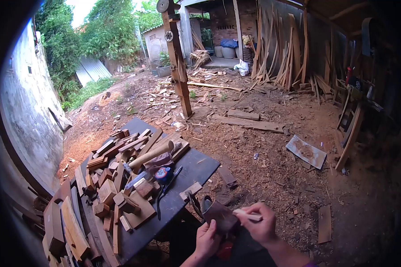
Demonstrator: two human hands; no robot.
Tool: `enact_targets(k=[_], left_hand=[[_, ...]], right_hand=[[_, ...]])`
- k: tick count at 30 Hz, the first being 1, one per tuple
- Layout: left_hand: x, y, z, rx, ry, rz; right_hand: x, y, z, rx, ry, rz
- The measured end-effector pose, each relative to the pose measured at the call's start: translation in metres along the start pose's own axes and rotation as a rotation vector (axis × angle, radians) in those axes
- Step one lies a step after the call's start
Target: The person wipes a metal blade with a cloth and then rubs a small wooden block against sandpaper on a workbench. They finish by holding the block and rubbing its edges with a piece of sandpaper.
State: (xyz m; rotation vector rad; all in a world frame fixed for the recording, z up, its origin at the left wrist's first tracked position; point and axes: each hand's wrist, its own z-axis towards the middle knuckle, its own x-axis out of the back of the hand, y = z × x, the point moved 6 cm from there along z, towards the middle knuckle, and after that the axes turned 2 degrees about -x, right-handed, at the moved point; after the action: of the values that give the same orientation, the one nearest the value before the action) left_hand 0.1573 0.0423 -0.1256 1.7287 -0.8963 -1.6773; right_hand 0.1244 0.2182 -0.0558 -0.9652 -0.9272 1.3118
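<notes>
Low in the head view, my left hand (pixel 208 239) is closed on the lower edge of a dark brown sheet (pixel 221 215), thumb on its face. The sheet looks slightly curved, like sandpaper. My right hand (pixel 261 223) pinches a small pale wooden piece (pixel 248 215), whose end is right at the sheet's right edge. Just left of the sheet is a dark table (pixel 196 161) with a flat wood offcut (pixel 190 190) at its near corner. A blue tape measure (pixel 163 175), a black-handled tool (pixel 168 189) and a wooden-handled hammer (pixel 150 154) lie farther up the table.
Many wood blocks (pixel 128 202) and strips crowd the table's left side. A wooden post (pixel 179 73) stands beyond it. Wood shavings and scraps cover the ground, with a loose board (pixel 324 224) at right. Long planks (pixel 294 49) lean on the far wall.
</notes>
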Motion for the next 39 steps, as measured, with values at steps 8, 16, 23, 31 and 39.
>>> enact_targets(k=[8,16,23,31,39], left_hand=[[-0.01,0.003,-0.002,-0.025,0.033,-0.03],[-0.005,-0.002,-0.009,0.14,-0.035,-0.061],[0.001,0.0,-0.002,0.2,0.035,-0.118],[-0.008,-0.001,-0.007,0.18,-0.101,-0.211],[-0.016,-0.005,-0.013,0.209,-0.118,-0.218]], right_hand=[[-0.048,-0.01,-0.038,0.276,-0.244,-0.475],[-0.015,0.003,-0.003,0.387,-0.453,-0.382],[-0.033,-0.02,-0.029,0.419,-0.36,-0.541],[-0.02,-0.022,-0.015,0.457,-0.246,-0.592],[-0.01,-0.01,-0.008,0.364,-0.187,-0.628]])
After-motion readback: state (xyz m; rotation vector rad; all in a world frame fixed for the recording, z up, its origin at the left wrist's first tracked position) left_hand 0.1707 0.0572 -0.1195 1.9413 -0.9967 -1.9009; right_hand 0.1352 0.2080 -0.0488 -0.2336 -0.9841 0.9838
